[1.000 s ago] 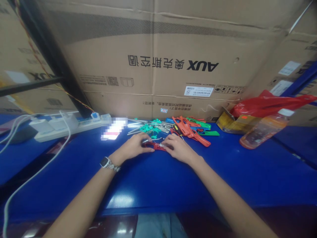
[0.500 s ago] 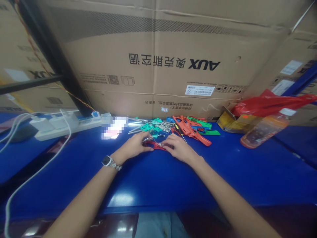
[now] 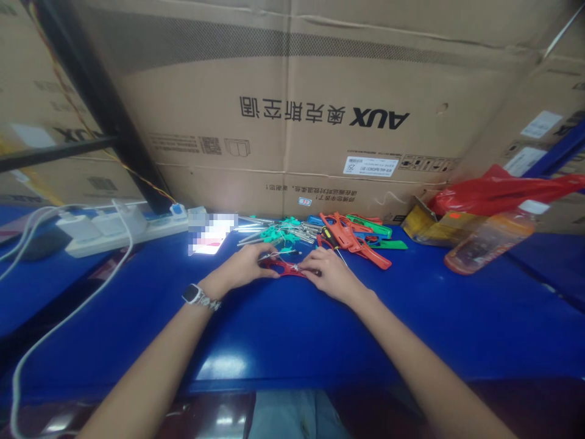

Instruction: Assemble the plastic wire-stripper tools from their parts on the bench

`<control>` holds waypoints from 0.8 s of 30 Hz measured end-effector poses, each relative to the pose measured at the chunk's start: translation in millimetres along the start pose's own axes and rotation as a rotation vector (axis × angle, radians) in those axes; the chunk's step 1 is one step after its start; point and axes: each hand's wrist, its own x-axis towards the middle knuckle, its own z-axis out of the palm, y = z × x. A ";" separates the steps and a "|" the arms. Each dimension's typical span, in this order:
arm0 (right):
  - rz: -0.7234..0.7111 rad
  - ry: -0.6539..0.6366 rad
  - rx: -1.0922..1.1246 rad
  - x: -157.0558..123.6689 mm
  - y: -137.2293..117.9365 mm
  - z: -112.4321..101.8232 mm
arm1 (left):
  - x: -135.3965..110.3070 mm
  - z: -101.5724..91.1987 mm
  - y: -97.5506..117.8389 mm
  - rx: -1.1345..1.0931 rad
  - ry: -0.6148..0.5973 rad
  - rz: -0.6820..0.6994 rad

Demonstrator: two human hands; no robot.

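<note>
A red plastic piece point(image 3: 289, 268) with rounded openings lies low over the blue table, between my hands. My left hand point(image 3: 244, 266) is closed on its left end, thumb in front and fingers behind. Thin pale wires with a small dark tip run over the piece. At its right part my right hand point(image 3: 328, 272) is closed, fingertips pinched where the wires bunch up; exactly what lies between them is hidden. Just behind my right hand is a screwdriver point(image 3: 329, 238) with a yellow-and-black handle. Teal plastic pieces point(image 3: 278, 231) with metal rods are heaped behind my left hand.
Orange plastic pieces point(image 3: 350, 239) lie piled with blue and green ones at the back. A lit phone point(image 3: 214, 239) and a white power strip point(image 3: 109, 241) are on the left. To the right are a tilted bottle point(image 3: 493, 241), a yellow carton point(image 3: 418, 225) and a red bag point(image 3: 493, 190). A large cardboard box point(image 3: 292, 73) stands behind.
My left hand has shifted slightly left, still on the red plastic piece. My right hand keeps its pinch near the wires. The piles look unchanged.
</note>
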 end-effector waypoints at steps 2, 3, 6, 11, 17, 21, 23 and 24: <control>0.010 -0.019 -0.002 -1.0 -1.4 -1.9 | 0.4 1.1 -1.5 -0.004 0.001 -0.002; 0.013 -0.030 -0.005 -1.6 -3.0 -3.5 | 0.4 1.4 -1.8 -0.003 0.000 -0.005; 0.025 -0.063 -0.027 -3.1 -10.1 -9.3 | -0.1 0.6 -1.1 0.022 0.004 -0.022; 0.078 -0.117 -0.090 -4.5 -19.3 -15.2 | -1.6 -2.6 1.0 0.033 0.044 0.001; 0.103 0.051 -0.063 0.9 -15.8 -11.2 | -2.6 -10.7 2.0 0.056 0.101 0.013; 0.149 0.155 -0.011 15.1 -14.0 -6.8 | -2.5 -13.6 -0.2 0.043 0.069 0.005; 0.168 0.140 0.014 23.8 -12.4 -3.9 | -2.0 -13.5 -2.6 0.047 0.065 0.005; 0.175 0.128 0.040 27.7 -11.3 -2.4 | -1.8 -13.4 -3.7 0.053 0.066 0.003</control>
